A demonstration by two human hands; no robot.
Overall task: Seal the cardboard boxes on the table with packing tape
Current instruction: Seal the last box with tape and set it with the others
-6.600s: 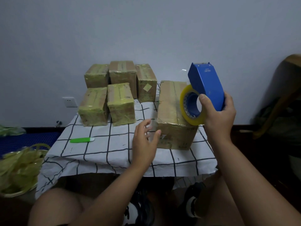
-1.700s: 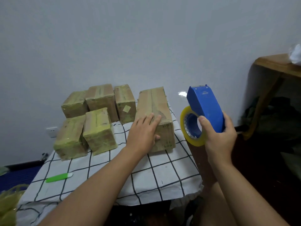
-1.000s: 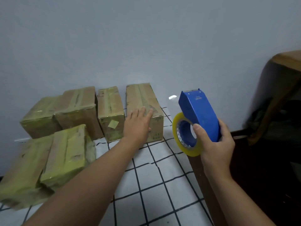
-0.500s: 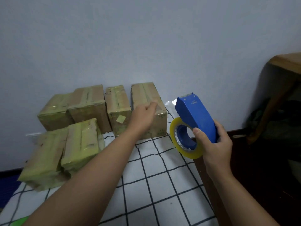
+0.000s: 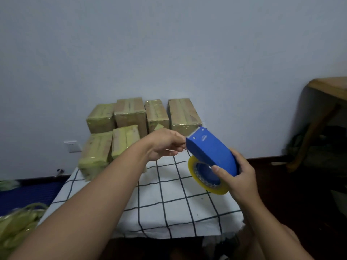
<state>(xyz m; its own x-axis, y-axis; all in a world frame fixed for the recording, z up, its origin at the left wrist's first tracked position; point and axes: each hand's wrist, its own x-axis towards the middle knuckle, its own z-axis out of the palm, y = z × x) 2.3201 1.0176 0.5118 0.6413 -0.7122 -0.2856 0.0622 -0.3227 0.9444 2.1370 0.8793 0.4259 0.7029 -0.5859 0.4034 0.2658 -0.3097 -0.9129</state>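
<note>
**Tape gun up, boxes parked at the back edge**

Center frame, right hand (image 5: 242,177) is wrapped around the blue tape dispenser (image 5: 213,152), yellow roll (image 5: 206,182) hanging under it. Left hand (image 5: 165,144) has fingers curled at the dispenser's front edge; can't tell if it's pinching tape. Six cardboard boxes (image 5: 183,114) sit along the far edge of the checked tablecloth (image 5: 169,201), with the near half open.

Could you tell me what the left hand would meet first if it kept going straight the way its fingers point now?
Most likely the blue tape dispenser held by the right hand: the left hand already reaches its front end.
</note>
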